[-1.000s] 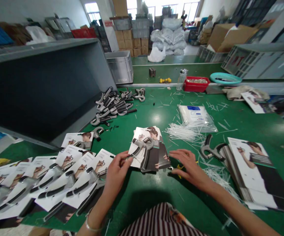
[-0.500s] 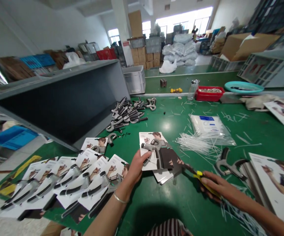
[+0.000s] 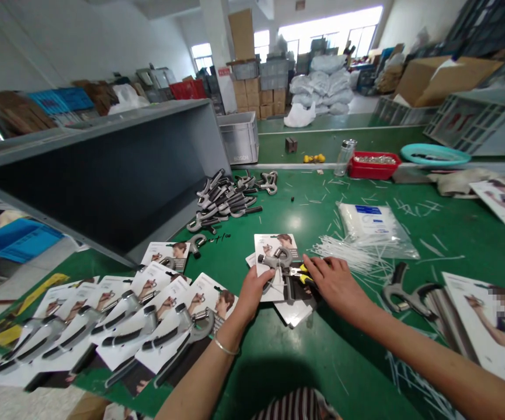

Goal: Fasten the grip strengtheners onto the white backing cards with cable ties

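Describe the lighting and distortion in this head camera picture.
In the head view, the windows are blown out white, a pale glare spot sits on the green workbench, a dark shadow lies on the bench below the left hand and right hand, and wide-angle distortion bows the room's edges.

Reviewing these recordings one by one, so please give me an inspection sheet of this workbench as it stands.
surface: green workbench mat, with scattered white plastic offcuts
job's things: carded hand gripper, a row of carded hand grippers, a pile of loose hand grippers
clutter: loose white plastic strands, a clear bag of them, red tray of small metal parts
hands: left hand holds the carded hand gripper; right hand has its fingertips at yellow-handled cutters
cables: nothing seen
surroundings: grey Bosch crate, stacked cartons, white sacks
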`<state>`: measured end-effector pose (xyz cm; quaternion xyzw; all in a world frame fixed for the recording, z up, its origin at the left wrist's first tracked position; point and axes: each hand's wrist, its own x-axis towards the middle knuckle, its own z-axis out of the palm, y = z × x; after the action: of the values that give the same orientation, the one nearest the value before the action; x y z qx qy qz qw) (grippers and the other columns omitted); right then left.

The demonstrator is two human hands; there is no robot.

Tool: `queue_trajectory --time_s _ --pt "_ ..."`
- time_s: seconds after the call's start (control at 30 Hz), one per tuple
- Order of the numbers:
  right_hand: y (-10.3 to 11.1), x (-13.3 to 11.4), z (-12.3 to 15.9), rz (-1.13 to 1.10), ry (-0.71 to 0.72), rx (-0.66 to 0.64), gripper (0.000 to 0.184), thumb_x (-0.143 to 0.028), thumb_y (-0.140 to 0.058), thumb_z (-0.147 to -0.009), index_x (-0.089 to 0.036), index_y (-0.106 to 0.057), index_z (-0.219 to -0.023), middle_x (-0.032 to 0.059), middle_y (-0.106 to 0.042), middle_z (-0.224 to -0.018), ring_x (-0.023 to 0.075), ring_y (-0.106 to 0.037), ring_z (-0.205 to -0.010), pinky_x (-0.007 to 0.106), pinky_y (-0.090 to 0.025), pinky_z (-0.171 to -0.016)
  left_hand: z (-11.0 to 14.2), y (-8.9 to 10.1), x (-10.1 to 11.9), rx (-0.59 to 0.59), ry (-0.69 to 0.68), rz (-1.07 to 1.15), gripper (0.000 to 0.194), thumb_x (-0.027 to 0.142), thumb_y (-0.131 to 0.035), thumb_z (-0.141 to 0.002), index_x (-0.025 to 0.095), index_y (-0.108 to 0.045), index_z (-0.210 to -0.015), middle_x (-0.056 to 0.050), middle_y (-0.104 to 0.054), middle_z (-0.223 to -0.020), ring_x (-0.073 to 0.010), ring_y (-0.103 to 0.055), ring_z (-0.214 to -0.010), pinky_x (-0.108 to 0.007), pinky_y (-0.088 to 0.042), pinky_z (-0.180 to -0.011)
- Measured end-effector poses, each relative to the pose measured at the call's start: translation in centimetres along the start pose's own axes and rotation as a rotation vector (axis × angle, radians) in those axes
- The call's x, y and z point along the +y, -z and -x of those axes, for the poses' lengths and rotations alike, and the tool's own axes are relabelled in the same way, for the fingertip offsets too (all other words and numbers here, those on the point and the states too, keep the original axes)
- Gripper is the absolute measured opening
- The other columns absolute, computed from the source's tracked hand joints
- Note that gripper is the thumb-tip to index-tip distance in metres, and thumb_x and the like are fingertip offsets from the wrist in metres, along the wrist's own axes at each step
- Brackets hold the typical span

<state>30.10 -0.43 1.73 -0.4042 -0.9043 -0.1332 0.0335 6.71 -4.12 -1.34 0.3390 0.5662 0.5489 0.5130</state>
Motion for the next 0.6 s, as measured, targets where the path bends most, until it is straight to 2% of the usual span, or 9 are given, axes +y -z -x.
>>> queue_trajectory --time_s 0.17,0.27,0.37,0.47,0.53,0.6 --pt "1.5 0.5 -1.6 -0.002 0.074 -0.048 0.052 -0.011 -0.042 -0.092 -0.013 -0.041 -0.145 0.0171 -0.062 -0.117 0.0329 -0.053 -0.101 0.044 -0.039 -0.085 -0.2 0.1 -0.1 -0.028 0.003 -0.04 0.046 0.04 -0.073 -0.071 0.013 -0.069 -0.108 -0.01 -0.074 -0.103 -0.0278 -0.067 -0.097 -0.037 -0.048 -0.091" --pt "2.2 1.5 -3.0 -0.101 0.15 -0.129 0.033 -0.022 -0.051 -0.091 -0.013 -0.057 -0.123 0.0139 -0.065 -0.101 0.0302 -0.056 -0.096 0.038 -0.041 -0.081 -0.2 0.1 -0.1 -0.049 -0.01 -0.055 0.045 0.041 -0.071 -0.074 0.014 -0.069 -0.11 -0.01 -0.073 -0.11 -0.0272 -0.066 -0.1 -0.037 -0.047 -0.092" --pt "2.3 2.2 -3.6 -0.215 0.143 -0.231 0.021 -0.028 -0.055 -0.09 -0.016 -0.06 -0.107 0.0111 -0.067 -0.095 0.0266 -0.061 -0.089 0.032 -0.042 -0.072 -0.1 0.3 0.0 -0.048 -0.022 -0.041 0.043 0.04 -0.071 -0.075 0.014 -0.07 -0.109 -0.01 -0.073 -0.111 -0.0266 -0.066 -0.1 -0.036 -0.047 -0.091" --pt "2.2 1.6 -2.4 -0.368 0.088 -0.294 0.019 -0.028 -0.054 -0.091 -0.018 -0.06 -0.106 0.0093 -0.069 -0.094 0.0237 -0.065 -0.083 0.03 -0.044 -0.069 0.1 0.3 0.3 -0.09 -0.009 0.04 0.039 0.036 -0.073 -0.073 0.013 -0.071 -0.105 -0.009 -0.074 -0.105 -0.0251 -0.067 -0.095 -0.034 -0.049 -0.087" --pt "2.0 0.3 -0.5 -0.509 0.101 -0.294 0.022 -0.026 -0.054 -0.09 -0.019 -0.06 -0.11 0.009 -0.07 -0.098 0.0236 -0.066 -0.088 0.031 -0.046 -0.075 0.3 0.1 0.5 -0.104 0.027 0.131 0.037 0.036 -0.074 -0.072 0.012 -0.072 -0.101 -0.009 -0.074 -0.096 -0.0226 -0.068 -0.085 -0.032 -0.05 -0.08" --pt "1.9 -1.6 1.7 -0.632 0.095 -0.262 0.027 -0.025 -0.055 -0.09 -0.021 -0.059 -0.116 0.0098 -0.069 -0.106 0.0243 -0.066 -0.096 0.033 -0.048 -0.083 0.7 -0.3 0.7 -0.03 0.052 0.233 0.039 0.039 -0.075 -0.072 0.011 -0.07 -0.098 -0.007 -0.074 -0.088 -0.0201 -0.068 -0.076 -0.03 -0.05 -0.073"
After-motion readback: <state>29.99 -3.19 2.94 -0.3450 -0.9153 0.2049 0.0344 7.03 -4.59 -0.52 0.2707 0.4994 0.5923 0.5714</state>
